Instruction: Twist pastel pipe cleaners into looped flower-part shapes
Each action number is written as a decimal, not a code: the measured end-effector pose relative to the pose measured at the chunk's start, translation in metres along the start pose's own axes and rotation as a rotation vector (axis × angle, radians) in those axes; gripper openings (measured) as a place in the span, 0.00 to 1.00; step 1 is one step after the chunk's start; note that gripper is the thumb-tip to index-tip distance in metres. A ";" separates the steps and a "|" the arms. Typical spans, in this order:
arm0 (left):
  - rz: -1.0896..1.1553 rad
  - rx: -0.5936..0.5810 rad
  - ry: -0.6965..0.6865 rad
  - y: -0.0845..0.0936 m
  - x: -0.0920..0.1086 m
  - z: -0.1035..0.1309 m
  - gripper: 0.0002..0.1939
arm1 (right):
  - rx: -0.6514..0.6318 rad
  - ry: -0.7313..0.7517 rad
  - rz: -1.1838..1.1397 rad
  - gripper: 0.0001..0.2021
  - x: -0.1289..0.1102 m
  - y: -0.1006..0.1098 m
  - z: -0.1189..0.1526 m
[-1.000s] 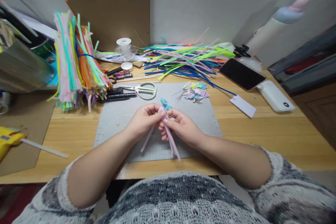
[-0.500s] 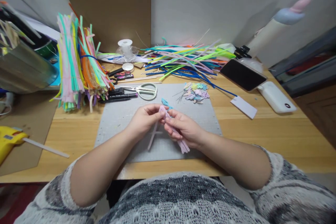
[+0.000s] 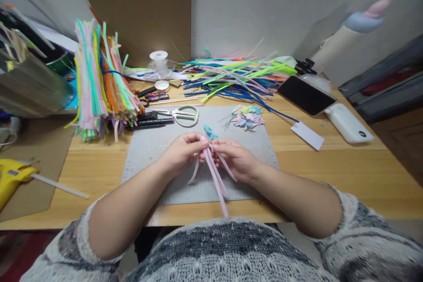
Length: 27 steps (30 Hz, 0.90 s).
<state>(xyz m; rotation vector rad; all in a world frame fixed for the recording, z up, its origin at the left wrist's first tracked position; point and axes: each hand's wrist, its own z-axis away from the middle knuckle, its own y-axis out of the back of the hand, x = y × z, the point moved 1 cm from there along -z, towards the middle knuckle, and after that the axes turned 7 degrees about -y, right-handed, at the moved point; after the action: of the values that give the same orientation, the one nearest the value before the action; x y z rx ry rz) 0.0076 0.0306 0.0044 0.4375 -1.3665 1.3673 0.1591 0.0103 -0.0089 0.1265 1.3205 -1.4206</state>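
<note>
Pink fuzzy strips [image 3: 214,174] are between the two hands, above the near half of a grey mat [image 3: 140,158] which lies on the wooden surface [image 3: 317,176]. The left hand [image 3: 181,153] has its thumb and fingers clamped on the upper end of these strips, where they come together. The right hand [image 3: 239,161] also has its fingers together, pinching near the same top; one strip bends down beside this hand. Other strips hang down in the middle, the longest reaching over the near edge of the mat, and one more hangs below the left hand. Just beyond the fingers is a blue fuzzy piece [image 3: 210,132]; I cannot tell if it touches them. Farther on the mat, to the right, lies a small pile of pastel pieces [image 3: 248,117] with thin stems. Scissors [image 3: 185,116] with pale handles lie at the far edge of the mat, near black pens [image 3: 155,122]. Behind, a loose heap of coloured strips [image 3: 234,75] is spread, and at the far right are a phone [image 3: 307,94] and a white device [image 3: 350,124].
</note>
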 end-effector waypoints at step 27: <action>-0.109 0.008 -0.088 0.004 0.000 -0.001 0.15 | 0.035 0.082 0.060 0.13 0.004 -0.002 -0.002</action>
<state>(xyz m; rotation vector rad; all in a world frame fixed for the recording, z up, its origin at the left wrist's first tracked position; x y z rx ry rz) 0.0053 0.0326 0.0022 0.5750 -1.3884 1.2776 0.1550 0.0087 -0.0117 0.2483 1.3478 -1.4007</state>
